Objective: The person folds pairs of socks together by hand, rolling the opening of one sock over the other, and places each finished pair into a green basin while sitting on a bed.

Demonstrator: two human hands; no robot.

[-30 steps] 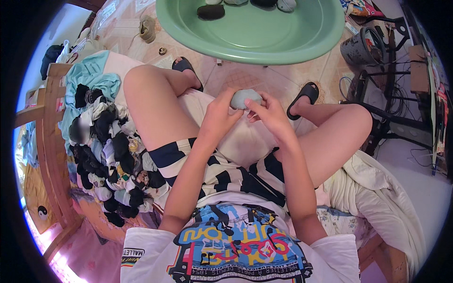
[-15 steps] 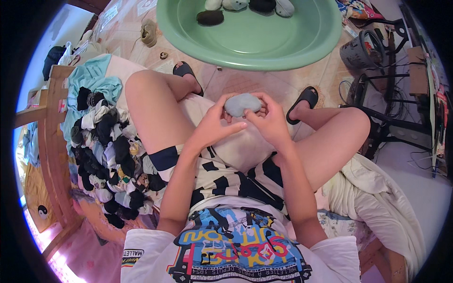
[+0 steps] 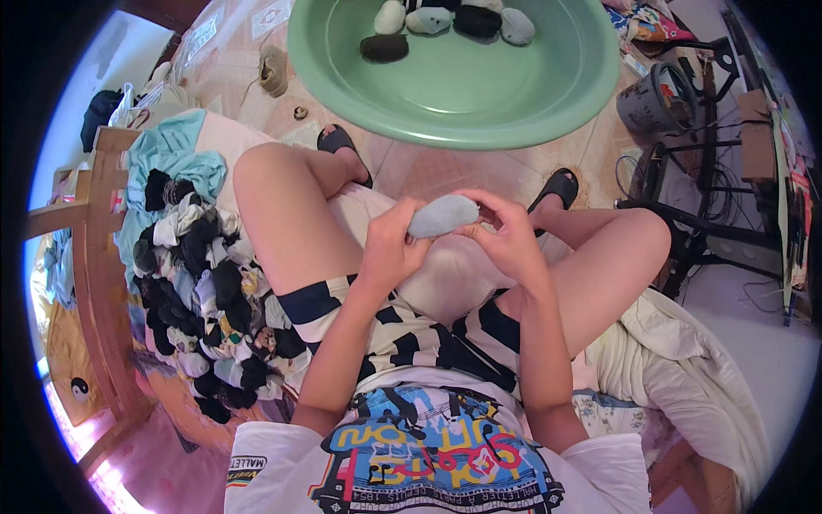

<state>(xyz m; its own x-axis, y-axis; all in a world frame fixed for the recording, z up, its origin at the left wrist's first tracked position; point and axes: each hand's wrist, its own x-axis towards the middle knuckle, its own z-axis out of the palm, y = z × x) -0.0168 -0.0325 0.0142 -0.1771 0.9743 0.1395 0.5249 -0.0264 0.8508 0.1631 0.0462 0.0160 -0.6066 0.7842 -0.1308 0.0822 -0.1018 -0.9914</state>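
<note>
Between my knees I hold a light grey-blue sock (image 3: 443,216) rolled into a smooth, oval bundle. My left hand (image 3: 391,246) is wrapped round its left end, thumb toward me. At the other end my right hand (image 3: 507,237) pinches the bundle with fingers on the far side and the thumb below; part of those fingertips is hidden. Several rolled socks, black, white, grey and dark brown, lie in the far part of a large green basin (image 3: 479,128) on the floor ahead, the dark brown rolled sock (image 3: 384,48) being nearest to me.
A big heap of mixed socks (image 3: 210,283) lies on the bed at my left, next to a light-blue cloth (image 3: 175,141) and a wooden bed rail (image 3: 101,283). On the right are a grey bin (image 3: 646,101), a black metal frame (image 3: 711,223) and a cream blanket (image 3: 676,360).
The rolled sock has turned and tilted up to the right, and my right hand has shifted to its right end. My view has tilted slightly, so more of the basin shows.
</note>
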